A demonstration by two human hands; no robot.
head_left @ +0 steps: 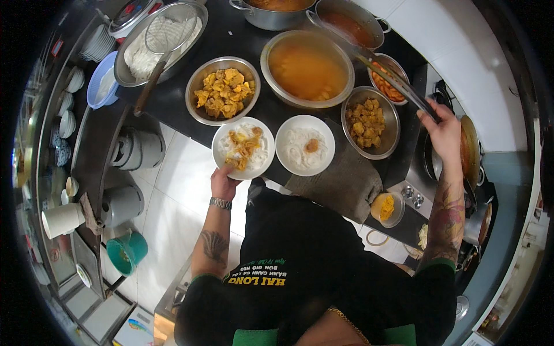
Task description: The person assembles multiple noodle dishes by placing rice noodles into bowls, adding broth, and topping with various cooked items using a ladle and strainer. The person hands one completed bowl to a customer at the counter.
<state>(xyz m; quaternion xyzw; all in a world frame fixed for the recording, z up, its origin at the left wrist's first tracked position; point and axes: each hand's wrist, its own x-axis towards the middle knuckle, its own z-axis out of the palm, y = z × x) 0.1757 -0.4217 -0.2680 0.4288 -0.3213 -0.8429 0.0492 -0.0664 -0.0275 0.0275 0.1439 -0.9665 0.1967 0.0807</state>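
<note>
My left hand [224, 183] is closed on the near rim of a white bowl [215, 151] of white noodles topped with yellow-brown meat pieces. Beside it stands a second white bowl [304, 172] of noodles with one small brown lump on top. In my right hand [442, 131] is a pair of long metal tongs [404, 85], pointing away to the upper left. The tongs pass above a small bowl of orange-red pieces [388, 82]; their tips are blurred near the far pot. Yellow meat chunks [224, 95] fill a steel bowl behind the noodle bowls, and browner chunks [366, 122] another at right.
A wide basin [265, 81] of orange broth sits mid-counter, with pots [271, 22] behind. At the far left, a strainer [171, 29] rests over a basin of noodles. A grey cloth [340, 184] covers the near edge, beside a tub of yellow paste [398, 216]. Pans [470, 147] stand right.
</note>
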